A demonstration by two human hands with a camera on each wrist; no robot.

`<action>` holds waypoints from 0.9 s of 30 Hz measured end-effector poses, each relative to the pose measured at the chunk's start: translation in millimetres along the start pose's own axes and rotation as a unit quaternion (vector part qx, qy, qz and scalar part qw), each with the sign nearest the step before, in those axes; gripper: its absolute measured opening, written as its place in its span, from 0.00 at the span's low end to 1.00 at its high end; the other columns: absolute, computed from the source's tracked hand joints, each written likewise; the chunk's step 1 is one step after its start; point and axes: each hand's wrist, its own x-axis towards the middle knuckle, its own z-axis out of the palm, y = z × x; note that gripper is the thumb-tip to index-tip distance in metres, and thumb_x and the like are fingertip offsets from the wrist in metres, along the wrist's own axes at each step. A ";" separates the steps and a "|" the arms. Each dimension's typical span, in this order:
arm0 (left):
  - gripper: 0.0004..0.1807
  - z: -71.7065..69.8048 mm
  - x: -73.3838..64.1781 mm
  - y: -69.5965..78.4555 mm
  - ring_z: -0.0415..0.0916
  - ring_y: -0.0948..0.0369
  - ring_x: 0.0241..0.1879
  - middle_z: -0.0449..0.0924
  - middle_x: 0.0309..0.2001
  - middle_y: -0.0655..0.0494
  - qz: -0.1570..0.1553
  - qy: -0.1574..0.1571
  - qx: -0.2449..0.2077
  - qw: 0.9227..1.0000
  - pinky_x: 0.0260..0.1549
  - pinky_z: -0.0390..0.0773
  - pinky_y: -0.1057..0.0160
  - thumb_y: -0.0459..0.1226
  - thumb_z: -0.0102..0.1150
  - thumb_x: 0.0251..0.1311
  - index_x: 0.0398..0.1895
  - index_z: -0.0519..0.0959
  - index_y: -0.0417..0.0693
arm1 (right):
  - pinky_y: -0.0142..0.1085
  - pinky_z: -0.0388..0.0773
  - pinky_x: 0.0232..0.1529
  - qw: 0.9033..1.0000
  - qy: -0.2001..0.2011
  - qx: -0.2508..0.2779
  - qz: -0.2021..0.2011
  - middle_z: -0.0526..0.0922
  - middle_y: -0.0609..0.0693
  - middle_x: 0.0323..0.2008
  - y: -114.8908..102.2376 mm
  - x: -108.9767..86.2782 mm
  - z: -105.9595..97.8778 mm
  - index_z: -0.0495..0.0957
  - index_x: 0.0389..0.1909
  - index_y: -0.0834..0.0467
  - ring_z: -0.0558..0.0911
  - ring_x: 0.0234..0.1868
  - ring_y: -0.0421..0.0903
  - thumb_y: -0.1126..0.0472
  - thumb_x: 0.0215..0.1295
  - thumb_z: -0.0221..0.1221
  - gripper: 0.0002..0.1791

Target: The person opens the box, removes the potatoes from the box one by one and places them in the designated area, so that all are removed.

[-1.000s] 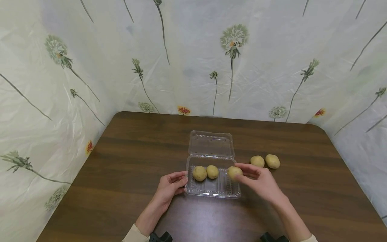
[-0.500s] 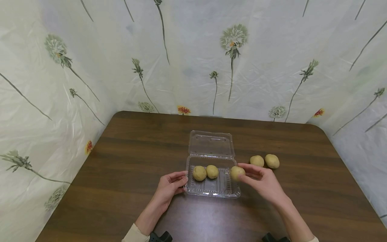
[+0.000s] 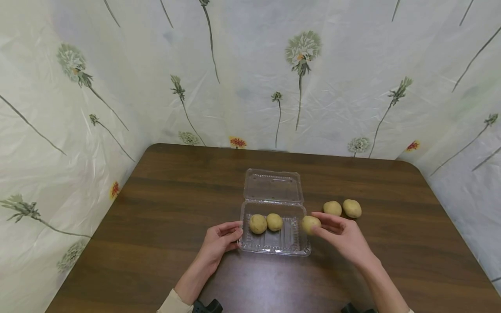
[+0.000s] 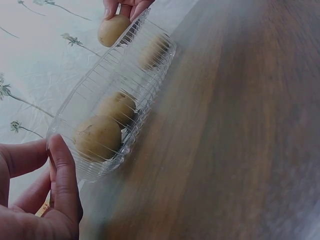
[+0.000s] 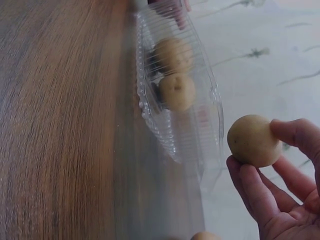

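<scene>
A clear plastic clamshell container (image 3: 289, 237) lies on the table with its lid (image 3: 273, 186) folded back. Two potatoes sit side by side inside, a larger one (image 3: 258, 224) at the left and a smaller one (image 3: 274, 222) beside it. My left hand (image 3: 220, 243) pinches the container's left rim between thumb and fingers, as the left wrist view confirms. At the right rim, my right hand (image 3: 344, 239) holds a third potato (image 5: 254, 141) by thumb and fingertips. In the right wrist view this potato is raised above the rim, apart from the container.
Two more potatoes, one on the left (image 3: 332, 208) and one on the right (image 3: 352, 208), lie on the brown wooden table (image 3: 188, 182) beyond my right hand. A flower-patterned plastic sheet (image 3: 242, 95) hangs behind and along the sides of the table.
My right hand has shifted slightly to the right with its potato, from over the container toward its right rim. The left hand and container stay where they were.
</scene>
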 end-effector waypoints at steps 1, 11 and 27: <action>0.22 0.1 -0.2 0.2 0.77 0.64 0.34 0.80 0.37 0.53 0.000 0.000 0.000 1.000 0.33 0.81 0.66 0.31 0.65 0.61 0.56 0.76 0.28 | 0.30 0.78 0.46 1.000 0.000 -0.001 -0.001 0.79 0.58 0.56 0.8 -0.1 -0.6 0.77 0.59 0.61 0.81 0.50 0.42 0.55 0.63 0.66 0.25; 0.22 0.2 -0.7 0.8 0.77 0.63 0.33 0.80 0.37 0.52 -0.002 0.001 0.004 1.000 0.32 0.81 0.66 0.32 0.66 0.61 0.56 0.76 0.29 | 0.30 0.78 0.46 1.000 0.007 -0.022 0.011 0.80 0.56 0.56 8.7 -1.0 -6.3 0.77 0.60 0.59 0.81 0.50 0.41 0.51 0.63 0.66 0.27; 0.22 0.1 -0.4 0.8 0.77 0.63 0.33 0.80 0.37 0.52 -0.001 -0.001 0.001 1.000 0.32 0.81 0.66 0.32 0.66 0.61 0.56 0.76 0.29 | 0.28 0.76 0.46 0.999 0.020 -0.023 0.032 0.78 0.56 0.58 15.9 -7.9 -12.1 0.75 0.62 0.59 0.80 0.51 0.38 0.50 0.64 0.65 0.29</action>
